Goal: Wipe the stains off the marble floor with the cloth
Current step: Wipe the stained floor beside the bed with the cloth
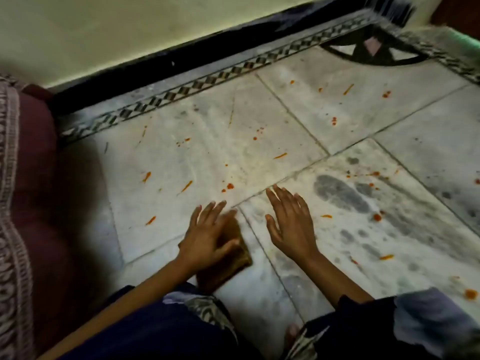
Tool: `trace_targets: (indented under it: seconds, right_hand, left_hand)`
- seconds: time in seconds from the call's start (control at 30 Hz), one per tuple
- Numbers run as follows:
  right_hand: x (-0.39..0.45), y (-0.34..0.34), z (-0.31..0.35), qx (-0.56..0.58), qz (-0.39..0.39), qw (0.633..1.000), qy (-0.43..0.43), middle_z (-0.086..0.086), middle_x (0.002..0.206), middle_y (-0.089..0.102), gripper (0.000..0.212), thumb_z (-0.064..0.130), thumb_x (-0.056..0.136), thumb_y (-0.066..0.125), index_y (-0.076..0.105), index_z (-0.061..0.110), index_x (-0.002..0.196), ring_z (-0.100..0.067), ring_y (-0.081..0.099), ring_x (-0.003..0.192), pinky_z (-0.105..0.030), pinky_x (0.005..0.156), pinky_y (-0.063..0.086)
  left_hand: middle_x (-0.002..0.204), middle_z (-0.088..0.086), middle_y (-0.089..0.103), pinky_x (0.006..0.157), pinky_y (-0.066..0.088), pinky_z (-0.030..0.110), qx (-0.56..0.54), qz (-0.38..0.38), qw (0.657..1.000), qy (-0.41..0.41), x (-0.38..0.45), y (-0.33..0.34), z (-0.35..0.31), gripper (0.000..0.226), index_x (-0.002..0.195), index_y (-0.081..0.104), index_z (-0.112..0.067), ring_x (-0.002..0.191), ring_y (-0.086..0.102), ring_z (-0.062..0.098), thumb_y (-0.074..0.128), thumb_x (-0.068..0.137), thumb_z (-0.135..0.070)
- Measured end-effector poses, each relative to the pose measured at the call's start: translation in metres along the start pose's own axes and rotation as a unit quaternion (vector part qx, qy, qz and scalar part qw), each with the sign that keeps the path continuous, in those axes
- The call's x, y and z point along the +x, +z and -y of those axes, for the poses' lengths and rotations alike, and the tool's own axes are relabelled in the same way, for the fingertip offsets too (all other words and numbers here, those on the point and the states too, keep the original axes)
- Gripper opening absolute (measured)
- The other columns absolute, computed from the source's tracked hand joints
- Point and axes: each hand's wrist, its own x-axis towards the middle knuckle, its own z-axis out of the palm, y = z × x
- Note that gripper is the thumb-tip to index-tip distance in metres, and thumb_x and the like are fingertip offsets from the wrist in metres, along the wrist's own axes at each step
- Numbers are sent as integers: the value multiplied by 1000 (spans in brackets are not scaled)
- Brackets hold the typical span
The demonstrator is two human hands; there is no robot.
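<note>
On the far left we see a dark red cushion (33, 157) by the wall; it sits close and may block a wide wipe that way. Our left hand (207, 237) presses flat on the brown cloth (231, 263), fingers (207, 214) straight and spread, so we think it can push it along the marble floor (259, 126). Orange stains (230, 186) lie just ahead of it. Our right hand (291, 224) holds nothing, fingers wide, maybe for balance. More spots dot the floor to the right.

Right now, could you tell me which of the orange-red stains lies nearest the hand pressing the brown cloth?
The round orange-red blob pair just beyond the left hand fingers; the other stains lie farther off.
</note>
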Motion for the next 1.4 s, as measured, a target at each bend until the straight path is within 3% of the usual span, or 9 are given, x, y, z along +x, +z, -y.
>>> trace_targets:
  seconds: [0.17,0.3,0.47,0.77,0.87,1.03,1.1,1.2,1.4]
  right_hand:
    - [2,14,-3,-3,42,999,-12,-12,140,48,52,31,89,38,42,12,137,-27,46,127,-39,108,25]
    - [9,19,-2,15,57,998,8,-12,141,47,53,32,89,36,43,11,137,-26,44,129,-37,108,23]
    - [8,32,11,40,72,997,-2,-14,145,41,54,32,90,36,42,11,139,-26,36,133,-37,108,21]
    - [34,44,33,49,105,993,-10,-21,151,26,64,39,88,34,27,8,144,-30,20,137,-41,111,10]
    - [45,52,27,39,98,993,-43,-20,152,25,63,36,90,34,24,8,145,-28,17,139,-40,113,9]
    - [55,78,21,10,117,993,-10,-17,155,17,67,41,92,27,20,2,147,-26,14,143,-33,115,-2]
    - [56,89,18,1,129,992,7,-18,155,15,70,44,92,24,18,1,147,-28,14,143,-34,115,0]
    - [54,99,15,-26,136,990,26,-20,153,21,71,46,92,24,21,0,146,-31,21,141,-39,114,6]
    - [54,101,15,-55,139,988,36,-16,154,20,72,47,90,24,21,3,147,-27,17,143,-39,115,6]
  left_hand:
    - [154,8,-16,108,-10,55,28,135,990,-23,-24,33,-7,88,139,-6,-54,141,-13,32,38,69,-84]
    - [152,17,27,92,38,62,86,99,991,-12,-20,36,-2,79,142,23,-46,127,41,44,43,69,-71]
    - [136,17,49,74,49,49,53,95,994,-23,-14,34,-7,62,128,48,-36,103,58,38,45,70,-56]
    - [146,13,33,95,38,43,-8,42,982,-182,-35,-23,28,66,137,44,-33,121,41,34,49,73,-50]
    - [142,17,36,99,36,43,-60,-30,955,-288,-36,-30,63,71,135,48,-28,121,40,38,40,68,-52]
    - [140,20,37,107,29,37,-99,-134,905,-392,-15,-24,122,57,132,52,-21,126,38,38,60,77,-31]
    - [148,19,28,112,21,41,-105,-143,882,-437,-2,-13,135,65,134,50,-25,134,28,38,49,74,-49]
    - [158,10,8,112,7,47,-32,-80,895,-438,4,3,130,79,142,34,-38,142,11,34,24,70,-69]
    - [157,11,11,112,5,52,39,-59,946,-317,-42,12,148,66,143,25,-40,143,10,31,31,81,-63]
